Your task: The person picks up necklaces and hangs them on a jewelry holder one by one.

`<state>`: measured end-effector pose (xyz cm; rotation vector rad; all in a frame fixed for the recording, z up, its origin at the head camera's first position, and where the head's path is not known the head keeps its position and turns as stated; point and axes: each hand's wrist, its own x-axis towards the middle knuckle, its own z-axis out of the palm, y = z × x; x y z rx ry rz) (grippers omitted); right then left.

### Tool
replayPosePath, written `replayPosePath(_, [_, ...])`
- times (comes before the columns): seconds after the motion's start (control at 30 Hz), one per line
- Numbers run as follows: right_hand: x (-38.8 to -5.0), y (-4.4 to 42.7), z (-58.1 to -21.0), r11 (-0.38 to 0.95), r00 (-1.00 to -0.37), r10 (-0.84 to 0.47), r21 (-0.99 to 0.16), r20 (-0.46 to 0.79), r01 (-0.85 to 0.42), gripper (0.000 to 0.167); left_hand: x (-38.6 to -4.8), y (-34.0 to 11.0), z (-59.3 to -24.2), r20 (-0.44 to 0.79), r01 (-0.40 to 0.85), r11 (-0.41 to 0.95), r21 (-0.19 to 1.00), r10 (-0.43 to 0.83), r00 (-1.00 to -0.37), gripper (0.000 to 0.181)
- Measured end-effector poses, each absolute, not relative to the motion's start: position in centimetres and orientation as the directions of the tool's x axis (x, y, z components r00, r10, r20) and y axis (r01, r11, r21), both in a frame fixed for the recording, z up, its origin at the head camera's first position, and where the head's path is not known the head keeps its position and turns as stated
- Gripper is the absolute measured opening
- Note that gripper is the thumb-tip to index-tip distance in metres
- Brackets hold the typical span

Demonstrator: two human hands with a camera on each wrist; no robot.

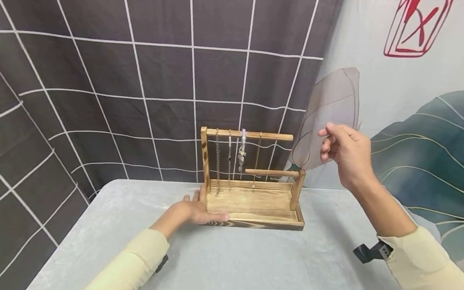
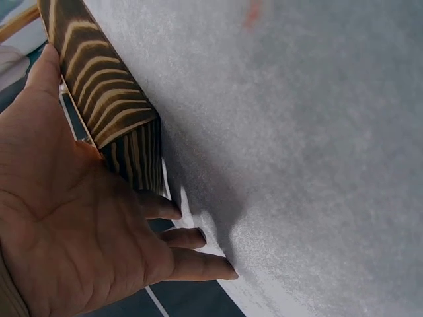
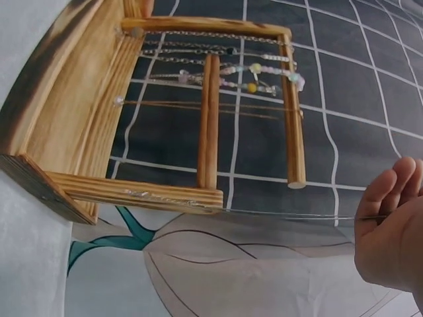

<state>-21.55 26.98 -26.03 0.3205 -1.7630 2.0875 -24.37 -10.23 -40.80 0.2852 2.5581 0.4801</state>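
A wooden jewelry stand [image 1: 255, 223], with a tray base and two horizontal bars, stands on the table. From its upper bar [image 1: 274, 135] hang a chain necklace [image 1: 218, 157], a chain with white beads [image 1: 229, 147], a pastel beaded piece [image 1: 241, 151] and a fine gold-toned necklace [image 3: 198, 105]. My left hand [image 1: 196, 211] rests against the tray's left end, thumb along the front wall, other fingers straight. Right of the stand, my raised right hand [image 1: 348, 153] pinches a thin necklace [image 3: 284, 215], whose strand hangs down past the short lower bar [image 3: 209, 125].
A pale grey cloth covers the table [image 1: 235, 273]. Close behind the stand hangs a dark curtain [image 1: 160, 77] with white grid lines. A pale leaf-patterned hanging [image 1: 443, 145] is behind my right hand. A black device [image 1: 371, 251] sits at my right wrist.
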Motion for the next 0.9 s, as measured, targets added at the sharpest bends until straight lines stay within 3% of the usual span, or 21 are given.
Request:
replayPosePath(0.13, [-22.1, 27.2, -25.9, -0.158, -0.874, 0.230, -0.870, 0.427, -0.467, 0.036, -24.3, -10.1, -40.8, -0.448, 0.093, 0.921, 0.379, 0.271, -0.852, 0.154])
replayPosePath(0.33, [-23.1, 27.9, -25.6, -0.163, -0.852, 0.320, -0.861, 0.416, -0.481, 0.034, -23.9, -10.1, -40.5, -0.438, 0.097, 0.932, 0.350, 0.254, -0.863, 0.149])
replayPosePath(0.9, [-24.8, 28.2, -25.6, -0.121, -0.859, 0.328, -0.884, 0.394, -0.451, 0.032, -24.0, -10.5, -40.5, -0.433, 0.089, 0.924, 0.373, 0.258, -0.864, 0.145])
